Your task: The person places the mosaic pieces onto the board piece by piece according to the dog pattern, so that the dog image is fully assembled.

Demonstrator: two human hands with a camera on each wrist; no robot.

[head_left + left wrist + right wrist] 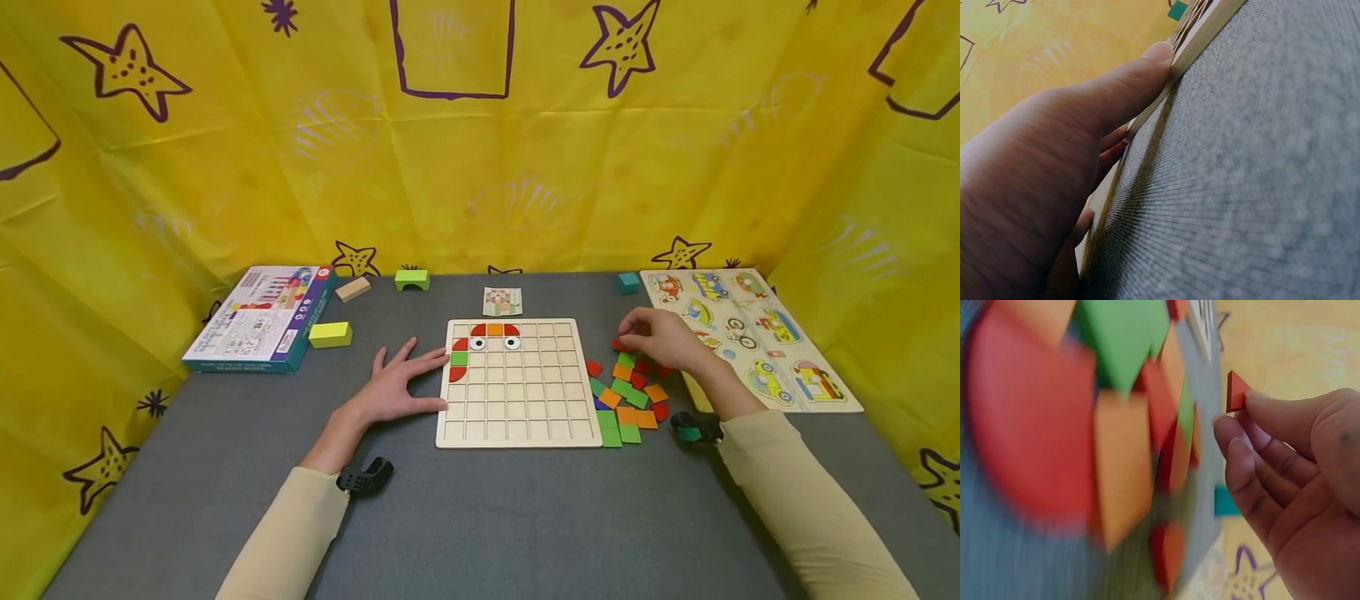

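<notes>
A wooden grid board (pixel 517 393) lies on the table. In its upper left are red rounded tiles (pixel 457 374), an orange tile (pixel 495 330), a green tile (pixel 459 358) and two eye tiles (pixel 512 343). My left hand (pixel 397 392) has its fingers spread along the board's left edge; in the left wrist view the thumb (pixel 1141 81) touches that edge. Above a loose pile of coloured tiles (pixel 628 392), my right hand (pixel 663 337) pinches a small red tile (pixel 1237 394) between thumb and fingers. That tile's full shape is partly covered by the fingers.
Behind the board lies a small pattern card (pixel 502 302). A picture board (pixel 750 333) is at the right, near a teal block (pixel 627 284). To the left are a boxed game (pixel 258 321), a yellow block (pixel 331 335), a plain wooden block (pixel 353 289) and a green arch block (pixel 412 280).
</notes>
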